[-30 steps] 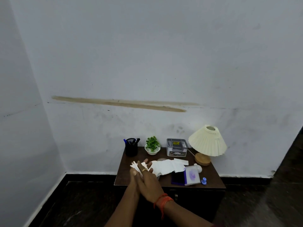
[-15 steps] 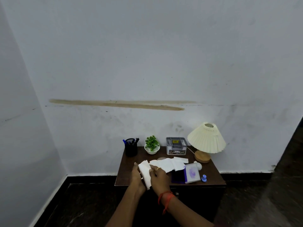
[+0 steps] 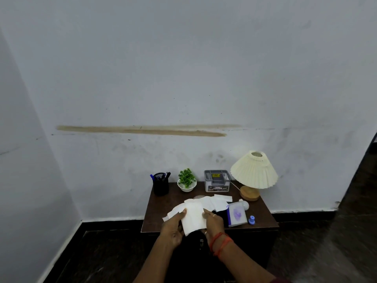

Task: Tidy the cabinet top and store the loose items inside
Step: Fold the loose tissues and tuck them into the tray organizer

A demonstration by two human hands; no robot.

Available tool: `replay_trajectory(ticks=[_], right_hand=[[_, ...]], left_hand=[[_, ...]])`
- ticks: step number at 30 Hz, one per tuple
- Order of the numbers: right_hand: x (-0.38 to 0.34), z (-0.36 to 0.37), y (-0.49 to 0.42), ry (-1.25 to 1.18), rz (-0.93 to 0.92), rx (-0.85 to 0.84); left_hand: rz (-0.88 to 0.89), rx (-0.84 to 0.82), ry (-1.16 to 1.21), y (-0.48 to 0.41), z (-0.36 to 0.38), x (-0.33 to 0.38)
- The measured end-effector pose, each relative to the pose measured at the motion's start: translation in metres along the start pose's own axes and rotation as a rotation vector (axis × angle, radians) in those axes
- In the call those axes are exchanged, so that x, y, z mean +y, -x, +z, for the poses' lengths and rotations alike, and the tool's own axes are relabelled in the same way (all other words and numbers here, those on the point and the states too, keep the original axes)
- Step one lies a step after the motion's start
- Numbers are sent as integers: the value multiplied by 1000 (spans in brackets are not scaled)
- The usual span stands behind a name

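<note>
A dark cabinet (image 3: 163, 205) stands on dark floor (image 3: 106, 254) against a scuffed, brown-streaked white wall (image 3: 183, 68).

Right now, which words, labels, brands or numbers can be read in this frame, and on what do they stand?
Grey box, yellow label on its lid: too small to read.
Same box, dark strip on its front: white lettering, too blurred to read.
White papers: no print visible.
No legible text anywhere.

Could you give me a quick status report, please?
Left hand and right hand hold white paper stack over cabinet top. More loose papers behind. Nothing blocking.
</note>
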State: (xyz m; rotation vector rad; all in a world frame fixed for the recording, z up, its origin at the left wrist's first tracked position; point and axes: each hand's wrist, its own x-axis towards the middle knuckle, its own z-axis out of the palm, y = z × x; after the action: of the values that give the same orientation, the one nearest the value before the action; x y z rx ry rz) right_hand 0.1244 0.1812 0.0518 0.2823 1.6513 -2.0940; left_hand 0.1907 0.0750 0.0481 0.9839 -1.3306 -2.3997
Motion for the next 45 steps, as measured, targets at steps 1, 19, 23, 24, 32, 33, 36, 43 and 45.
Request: replay_trajectory(ticks=[1,19,23,24,32,33,36,43,45], right_hand=[[0,-3,0,31,-15,1],[13,-6,23,87,-81,-82],[9,-8,28,-81,24,-74],[9,-9,28,-107,30,-75],[9,-26,8,-223,53,-114],[8,-28,5,-220,56,-119],[6,-34,-10,-193,61,-125],[-9,-45,-54,-114,39,-134],[-13,-46,-67,-107,24,-125]], left_hand=[[3,-2,-4,2,-1,0],[-32,-68,-1,5,12,6],[-28,-99,-6,1,14,8],[-27,-103,-5,1,14,9],[-27,-96,-18,-14,24,11],[-24,-99,-26,-17,27,11],[-26,-100,-47,-27,36,10],[-1,-107,-139,-51,51,18],[11,-131,-162,-59,58,21]])
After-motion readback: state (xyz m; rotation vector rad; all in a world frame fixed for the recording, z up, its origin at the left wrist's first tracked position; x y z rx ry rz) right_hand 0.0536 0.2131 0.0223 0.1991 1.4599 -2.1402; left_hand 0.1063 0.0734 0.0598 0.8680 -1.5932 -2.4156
